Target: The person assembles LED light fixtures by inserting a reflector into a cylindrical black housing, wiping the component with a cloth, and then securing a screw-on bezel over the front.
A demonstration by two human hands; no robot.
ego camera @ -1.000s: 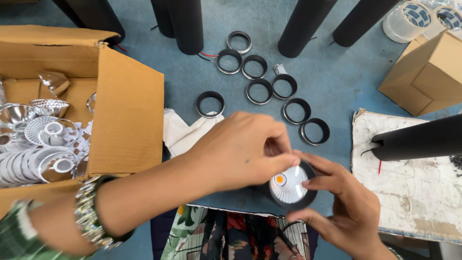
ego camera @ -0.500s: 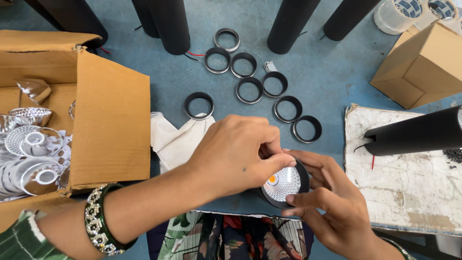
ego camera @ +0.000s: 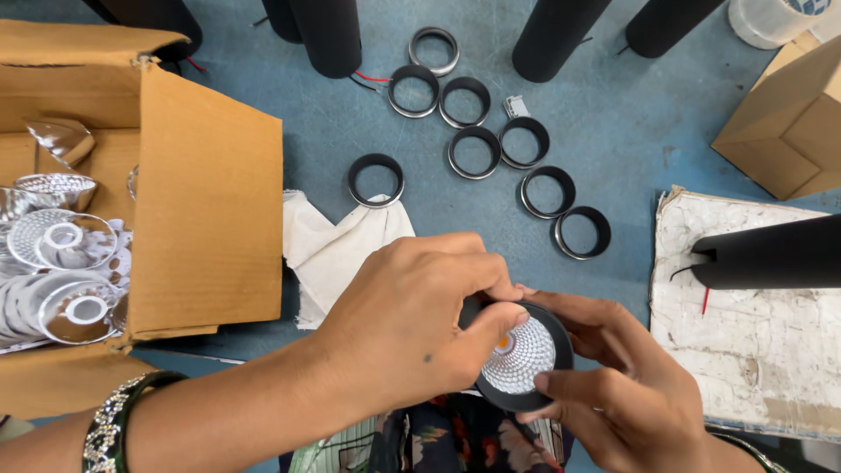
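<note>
Left hand: the left hand (ego camera: 412,328) lay over the round black lamp housing with a faceted silver reflector (ego camera: 519,357), its thumb pressed on the reflector's face and the other fingers curled over the housing's upper rim.
Right hand: the right hand (ego camera: 626,394) cradled the same housing from below and from the right, fingers pinching its rim on both sides.
Position of work: the housing was held in the air at the near edge of the blue tabletop (ego camera: 631,123), above the person's patterned clothing, not resting on any surface.
Surroundings: loose black rings (ego camera: 475,151) lay scattered on the tabletop beyond the hands; a crumpled white cloth (ego camera: 328,250) lay just beside the left hand; an open brown cardboard box (ego camera: 206,210) to the left held more silver reflectors (ego camera: 61,241); black cylinders (ego camera: 331,31) stood at the far side.
Risk, seating: the thumb bore on one side of the reflector only; in the inspector's judgement it could seat tilted or jam against the housing wall.
Risk, surface: bare-finger contact could smudge or scratch the faceted face.
Risk, drop: with the piece unsupported past the tabletop edge, a slipped grip would send it onto the lap or floor.
</note>
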